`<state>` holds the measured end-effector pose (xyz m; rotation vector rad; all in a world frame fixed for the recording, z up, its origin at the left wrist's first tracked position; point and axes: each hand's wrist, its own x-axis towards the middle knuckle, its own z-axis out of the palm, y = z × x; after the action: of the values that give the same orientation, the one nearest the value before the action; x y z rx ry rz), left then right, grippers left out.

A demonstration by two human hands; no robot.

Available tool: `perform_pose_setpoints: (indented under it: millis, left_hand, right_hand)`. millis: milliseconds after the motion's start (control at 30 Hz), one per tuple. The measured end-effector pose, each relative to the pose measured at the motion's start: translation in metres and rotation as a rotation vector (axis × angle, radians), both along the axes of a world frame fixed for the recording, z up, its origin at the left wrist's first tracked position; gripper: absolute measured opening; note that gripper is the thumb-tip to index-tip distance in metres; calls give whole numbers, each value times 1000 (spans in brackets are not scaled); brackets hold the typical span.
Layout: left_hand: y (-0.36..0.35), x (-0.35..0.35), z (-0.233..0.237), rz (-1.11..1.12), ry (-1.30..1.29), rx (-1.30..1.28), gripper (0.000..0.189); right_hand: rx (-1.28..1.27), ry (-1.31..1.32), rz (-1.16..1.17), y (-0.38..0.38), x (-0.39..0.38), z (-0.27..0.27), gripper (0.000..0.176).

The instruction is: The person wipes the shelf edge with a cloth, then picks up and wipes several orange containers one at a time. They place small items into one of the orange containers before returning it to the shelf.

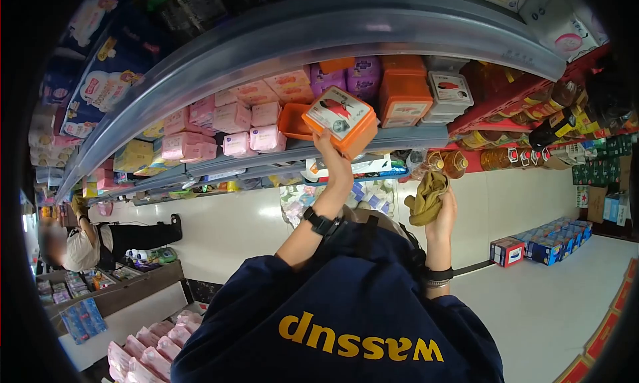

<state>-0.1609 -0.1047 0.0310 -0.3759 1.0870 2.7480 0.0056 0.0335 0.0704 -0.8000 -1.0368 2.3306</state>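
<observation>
My left hand point(333, 155), with a black watch on its wrist, is closed on an orange plastic box point(356, 133) at the shelf front. The box is tilted and has a white label with a red picture on its lid. Just left of it is another orange container point(295, 121), partly hidden behind the box. My right hand point(444, 213) grips a crumpled olive-green cloth point(427, 200), held out in front of the shelf. More orange boxes point(404, 93) are stacked behind, beside clear boxes with white labels point(450, 96).
Pink packs point(266, 138) and purple packs point(363, 80) line the shelf point(406, 140). A grey shelf edge point(319, 46) runs above. Oil bottles point(454, 163) stand at right. Blue cartons point(542, 243) sit on the floor. Another person point(83, 240) is at far left.
</observation>
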Motion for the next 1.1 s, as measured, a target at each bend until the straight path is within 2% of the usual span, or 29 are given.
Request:
perform_pose_setpoints:
  millis: [33,67,167,267,400,467,567,700,767,800,867,900,967,1000,1067,1100]
  left_hand:
    - [6,-9,-8,48,15,32,63]
    - [13,-17,-16,52,14,34,63]
    - [35,-26,-3,290,-66,-129,69]
    - [47,-26,-6,373,-96,-274,72]
    - [55,-20,14,356,-125,-424,75]
    - [60,-17,13,310,-119,-324,77]
    - [62,-20,-16,250,-85,-394,79]
    - [56,-23,-5,171,-24,-231,83]
    - [58,-25,-4,120,-185,-271,84]
    - [55,-23,3,119,-185,-267,84]
    - [42,-10,20,-36,-262,-313,94]
    - [40,-3,18,-37,-262,-312,94]
    - [36,13,13,2,-346,-331,79]
    - [36,24,12,5,-344,-329,79]
    - [42,46,11,-214,91,-360,72]
    - [46,45,16,-214,90,-357,72]
  right_hand:
    - [-3,-26,2,0,1,2,37]
    - [-1,-27,7,0,2,1,37]
    - [-6,-26,5,1,8,-5,37]
    - [11,-10,20,3,11,-14,37]
    - [-14,-100,-23,2,10,-15,36]
    - [-22,-103,-6,2,9,-15,36]
    - [-10,-81,44,4,9,-17,37]
    - [-12,-77,59,3,6,-16,36]
    - [-9,-77,65,2,6,-18,36]
    - [-15,-98,82,3,6,-22,35]
    - [-16,-119,98,6,8,-27,35]
    - [-17,-108,97,6,10,-29,35]
    - [-19,-94,98,4,10,-27,36]
    - [-48,-92,90,3,8,-21,36]
    - [-76,-90,83,4,7,-17,36]
    - [-62,-75,88,5,8,-17,36]
